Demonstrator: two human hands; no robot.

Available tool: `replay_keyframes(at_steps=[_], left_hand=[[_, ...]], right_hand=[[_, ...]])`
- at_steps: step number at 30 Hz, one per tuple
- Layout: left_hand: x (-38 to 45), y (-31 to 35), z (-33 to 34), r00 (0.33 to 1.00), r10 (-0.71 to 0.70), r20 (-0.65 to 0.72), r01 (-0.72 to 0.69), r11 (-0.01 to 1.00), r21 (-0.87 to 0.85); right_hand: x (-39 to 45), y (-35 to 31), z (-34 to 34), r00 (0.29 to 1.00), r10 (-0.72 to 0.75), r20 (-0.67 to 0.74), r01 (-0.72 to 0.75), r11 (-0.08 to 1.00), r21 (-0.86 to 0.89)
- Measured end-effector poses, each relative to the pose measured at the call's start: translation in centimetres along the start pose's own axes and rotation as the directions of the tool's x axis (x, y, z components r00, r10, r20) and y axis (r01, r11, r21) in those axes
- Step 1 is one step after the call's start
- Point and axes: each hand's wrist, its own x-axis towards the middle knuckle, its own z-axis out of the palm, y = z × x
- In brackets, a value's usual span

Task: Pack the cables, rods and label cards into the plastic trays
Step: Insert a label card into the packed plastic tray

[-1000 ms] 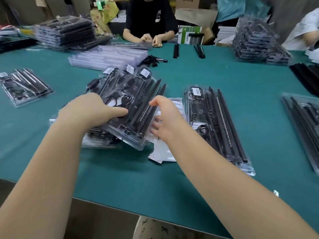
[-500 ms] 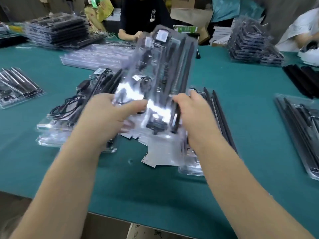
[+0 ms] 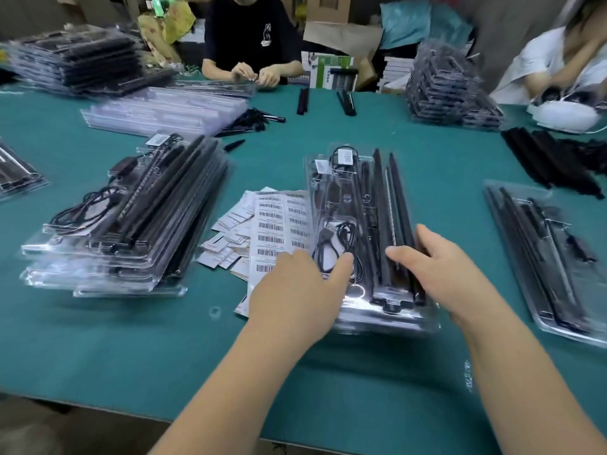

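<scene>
Your two hands sit apart at the near end of a filled plastic tray [image 3: 368, 244] that lies flat on the green table [image 3: 164, 356], on top of at least one more tray. Your left hand [image 3: 295, 290] rests on the tray's near left corner, fingers fairly straight, thumb lying over the coiled black cable [image 3: 338, 241] under the clear plastic. Your right hand [image 3: 443, 270] holds the tray's right edge, thumb on top across the black rods [image 3: 384, 208], fingers wrapped down the side. Small white label cards [image 3: 345, 156] sit at the tray's far end. Just left of the tray, partly under it, lie barcode sheets [image 3: 272, 221] and a scatter of small loose cards [image 3: 226, 238]. Further left stands a slanting stack of filled trays [image 3: 124, 231], a cable spilling over its top. On your right another filled tray [image 3: 545, 254] lies by itself. Beyond that, loose black rods [image 3: 551, 159] are heaped near the right edge. Further off, a row of empty clear trays [image 3: 164, 110] lies on the left, with tall stacks of packed trays [image 3: 443, 87] at the far right and far left. At the far side, a person in a black shirt [image 3: 251, 37] works with both hands on the table.
</scene>
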Motion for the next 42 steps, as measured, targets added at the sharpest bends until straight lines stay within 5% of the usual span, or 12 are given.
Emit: replay_keyframes(at_steps=[3, 7, 9, 12, 15, 19, 42], left_hand=[[-0.2, 0.1, -0.2, 1.0, 0.011, 0.002, -0.011, 1.0, 0.027], [-0.3, -0.6, -1.2, 0.993, 0.031, 0.115, -0.009, 0.983, -0.183], [0.1, -1.8, -2.7, 0.995, 0.078, -0.056, -0.087, 0.979, -0.182], [2.7, -4.8, -5.8, 0.84, 0.227, -0.494, -0.084, 0.952, 0.294], [6.3, -6.9, -8.3, 0.936, 0.103, -0.336, 0.125, 0.796, 0.592], [9.3, -7.9, -8.2, 0.989, -0.13, -0.07, 0.129, 0.529, 0.839], [11.1, -14.0, -11.2, 0.927, -0.373, -0.046, 0.27, 0.575, 0.772]], right_hand=[[0.7, 0.5, -0.4, 0.999, 0.012, 0.036, -0.011, 1.0, -0.016], [1.0, 1.1, -0.6, 0.997, 0.065, 0.053, -0.073, 0.98, 0.187], [1.0, 1.8, -0.4, 0.992, 0.114, 0.046, -0.123, 0.931, 0.345], [1.4, 2.4, -0.4, 0.984, 0.174, 0.047, -0.17, 0.815, 0.553], [1.6, 2.3, -0.3, 0.981, 0.179, 0.076, -0.188, 0.765, 0.616], [1.2, 2.2, 0.1, 0.986, 0.139, 0.092, -0.167, 0.824, 0.541], [0.2, 1.7, 0.1, 0.992, 0.081, 0.098, -0.12, 0.838, 0.532]])
